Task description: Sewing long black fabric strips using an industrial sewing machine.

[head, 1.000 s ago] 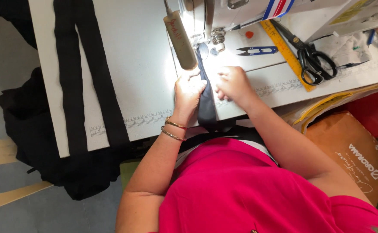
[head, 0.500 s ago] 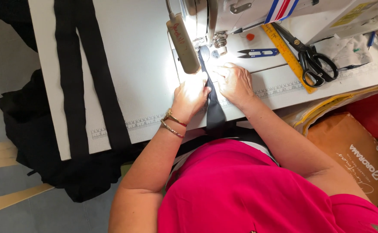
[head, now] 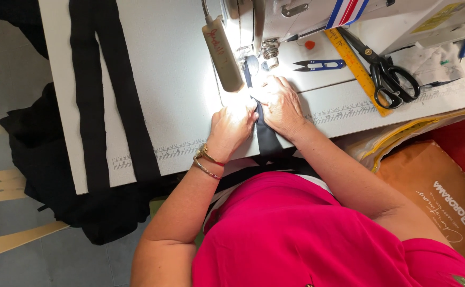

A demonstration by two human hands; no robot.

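Note:
A narrow dark fabric strip [head: 267, 135] runs from the table's front edge up under the presser foot [head: 267, 53] of a white sewing machine [head: 307, 13]. My left hand [head: 232, 125] presses flat on the strip's left side, bracelets on its wrist. My right hand [head: 280, 103] lies on the strip's right side, fingers pinching its edge just before the needle. The two hands touch each other over the cloth under the bright lamp light.
Two long black strips [head: 102, 90] lie on the white table [head: 174, 79] at the left, running off onto black cloth [head: 46, 159]. Right of the machine lie blue thread snips [head: 320, 65], a yellow ruler [head: 357, 66] and black scissors [head: 389, 72]. An orange bag [head: 434, 191] stands below.
Both hands have slid along the dark strip toward the presser foot, closing up together, and the strip has fed farther under the machine.

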